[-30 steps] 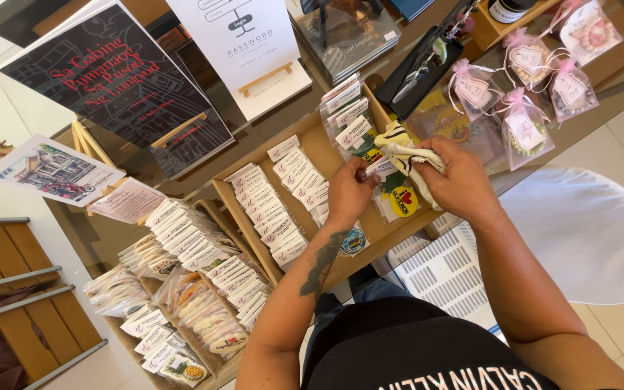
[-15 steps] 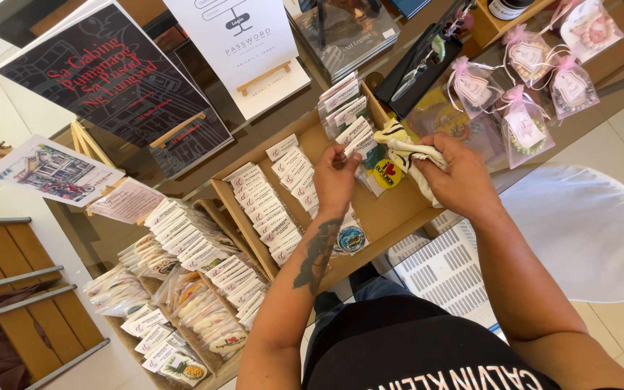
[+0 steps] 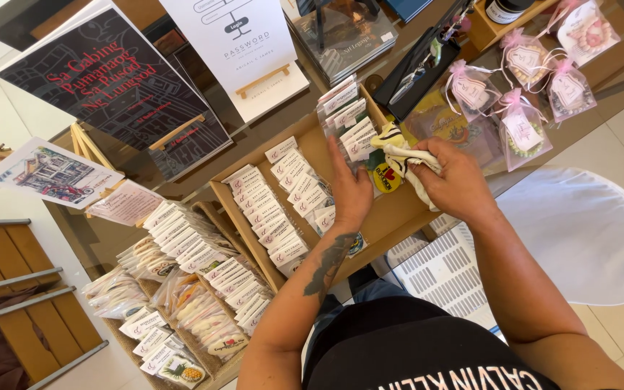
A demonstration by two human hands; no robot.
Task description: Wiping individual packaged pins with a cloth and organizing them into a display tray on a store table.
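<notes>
- A glass surface [image 3: 269,133] stands on pale tiled floor, carrying display signs, a wooden tray [image 3: 399,217] and pink gift bags [image 3: 521,130] at 1 o'clock.
- The left hand [image 3: 352,191] lies flat, fingers extended, on small packets [image 3: 355,137] in the tray.
- At its 3 o'clock, the right hand [image 3: 453,180] has its fingers clenched around a bundle of cream cloth items [image 3: 399,152].

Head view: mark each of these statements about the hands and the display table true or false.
1. The right hand holds a bundle of cream fabric. True.
2. The left hand rests on the dark poster. False: it lies in the wooden tray, beside rows of small packets.
3. Pink-ribboned pouches lie right of the hands. True.
4. The white chair is on the table. False: it is on the floor beside it.
</notes>
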